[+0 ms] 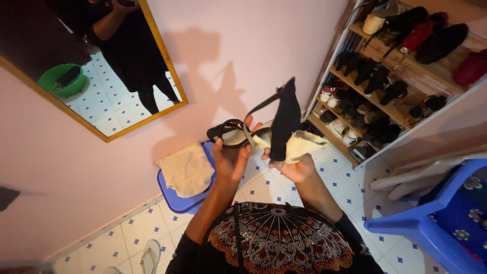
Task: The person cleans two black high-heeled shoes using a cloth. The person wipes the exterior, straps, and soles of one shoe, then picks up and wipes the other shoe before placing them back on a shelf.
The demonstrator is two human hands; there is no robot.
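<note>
Nearest the camera is the person's beaded black top, with both forearms reaching out over the tiled floor.

The left hand is closed around the toe end of a black sandal, thumb up over the strap, holding it sole-inward at chest height. The right hand grips a cream cloth bunched in its fingers and pressed against the sandal's heel part, which stands up nearly vertical with a strap sticking out at the top.

As a judgement, the wiping goes best with the left hand keeping the sandal steady while the cloth is folded over the edge and drawn along the strap and sole, turning to a fresh patch of cloth as one dirties.

Below the hands, a blue mat lies against the pink wall with another pale cloth on it. A blue chair stands to the right. Beyond it is a shoe rack full of dark shoes; a mirror leans on the wall to the left.
</note>
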